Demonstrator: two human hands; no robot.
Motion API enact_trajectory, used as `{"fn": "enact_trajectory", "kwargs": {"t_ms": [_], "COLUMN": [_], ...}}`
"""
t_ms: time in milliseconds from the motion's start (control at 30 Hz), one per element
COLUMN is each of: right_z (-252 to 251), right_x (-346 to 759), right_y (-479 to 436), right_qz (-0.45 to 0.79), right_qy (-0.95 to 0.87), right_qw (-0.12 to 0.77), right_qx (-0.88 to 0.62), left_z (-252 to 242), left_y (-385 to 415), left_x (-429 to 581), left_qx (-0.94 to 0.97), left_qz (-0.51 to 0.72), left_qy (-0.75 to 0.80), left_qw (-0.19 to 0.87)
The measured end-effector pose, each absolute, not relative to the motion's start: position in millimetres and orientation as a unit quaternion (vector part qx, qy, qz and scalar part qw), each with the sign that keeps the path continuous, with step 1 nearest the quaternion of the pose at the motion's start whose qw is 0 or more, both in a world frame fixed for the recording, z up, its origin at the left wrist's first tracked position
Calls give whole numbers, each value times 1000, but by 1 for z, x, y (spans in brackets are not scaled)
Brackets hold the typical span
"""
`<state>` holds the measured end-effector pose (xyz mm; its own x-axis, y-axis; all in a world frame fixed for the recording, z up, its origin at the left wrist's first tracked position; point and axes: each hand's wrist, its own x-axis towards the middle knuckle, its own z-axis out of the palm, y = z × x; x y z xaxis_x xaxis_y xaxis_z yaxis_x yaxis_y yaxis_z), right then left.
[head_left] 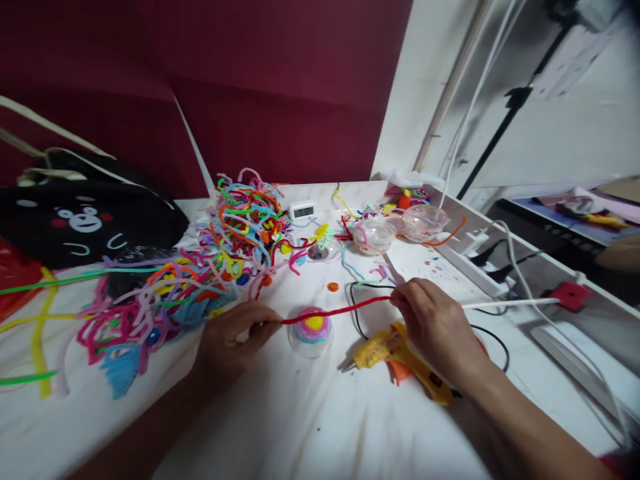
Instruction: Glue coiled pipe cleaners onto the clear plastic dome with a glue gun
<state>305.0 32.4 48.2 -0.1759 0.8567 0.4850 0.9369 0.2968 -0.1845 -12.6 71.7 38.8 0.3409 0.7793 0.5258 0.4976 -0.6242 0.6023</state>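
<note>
A red pipe cleaner (pixel 345 309) is stretched between my two hands above the table. My left hand (pixel 237 337) pinches it toward one end, and a short red piece pokes up behind those fingers. My right hand (pixel 434 323) grips the other end with thumb and fingers closed. Under the pipe cleaner sits a clear round dome (pixel 311 347) topped with coiled rings of yellow, pink, purple and teal. A yellow hot glue gun (pixel 383 348) lies below my right hand, nozzle pointing left; its rear is partly covered by my arm.
Tangled colourful pipe cleaners (pixel 245 223) heap at the back left. Clear plastic bowls (pixel 374 235) stand behind, near a small digital display (pixel 303 211). A power strip (pixel 473 267) with cords runs along the right edge. A black bag (pixel 85 220) lies at left.
</note>
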Motion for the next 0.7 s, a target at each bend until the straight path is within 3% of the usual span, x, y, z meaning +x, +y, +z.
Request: {"fn": "enact_trajectory", "kwargs": {"t_ms": [200, 433, 600, 700], "right_z": [46, 44, 44, 45], "right_x": [308, 308, 305, 302], "right_y": [33, 31, 30, 28], "right_qz": [-65, -78, -124, -121], "right_qy": [-783, -783, -771, -765], "right_qw": [248, 217, 253, 279], "right_qx": [-567, -577, -571, -568], "left_z": [36, 37, 43, 44], "left_y": [70, 69, 65, 65], "left_x": [-10, -7, -5, -3], "left_qx": [790, 793, 747, 697], "left_qz": [398, 394, 431, 469], "left_qy": [407, 407, 465, 487], "left_qw": [228, 225, 202, 241]}}
